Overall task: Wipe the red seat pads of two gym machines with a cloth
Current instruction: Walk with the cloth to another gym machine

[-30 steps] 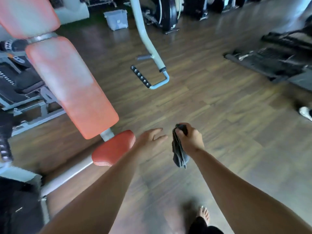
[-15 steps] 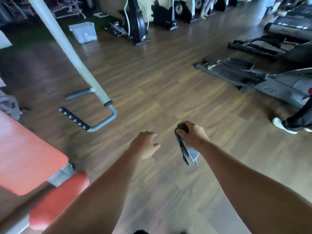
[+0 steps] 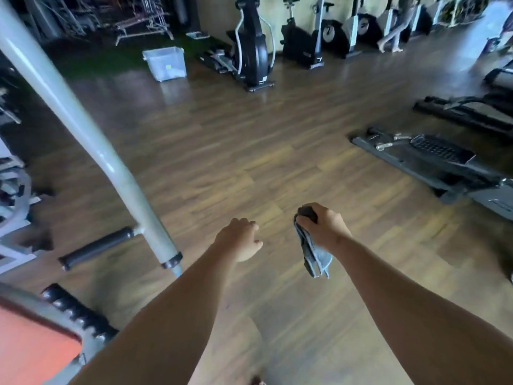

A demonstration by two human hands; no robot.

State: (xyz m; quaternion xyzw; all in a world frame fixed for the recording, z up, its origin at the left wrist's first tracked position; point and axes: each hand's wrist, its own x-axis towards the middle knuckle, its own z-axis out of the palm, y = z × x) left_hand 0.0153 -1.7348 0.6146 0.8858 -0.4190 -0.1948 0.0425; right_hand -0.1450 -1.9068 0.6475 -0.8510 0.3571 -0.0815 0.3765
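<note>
My right hand (image 3: 323, 227) is closed around a grey cloth (image 3: 313, 252) that hangs down from the fist above the wooden floor. To its left, my left hand (image 3: 240, 238) has its fingers curled in and holds nothing. One red pad (image 3: 30, 348) of a gym machine shows only as a corner at the bottom left, well left of both hands and not touched by either. The rest of that machine's pads are out of frame.
A pale grey machine arm (image 3: 83, 129) slants down from the top left, ending in black grips (image 3: 94, 247) close to my left forearm. An elliptical base (image 3: 433, 159) lies at right. A clear plastic bin (image 3: 165, 62) and exercise bikes (image 3: 302, 43) stand at the back.
The view has swung right and upward, so the red pads slid to the bottom left corner. My left hand's fingers have curled in. The right hand kept its hold on the cloth.
</note>
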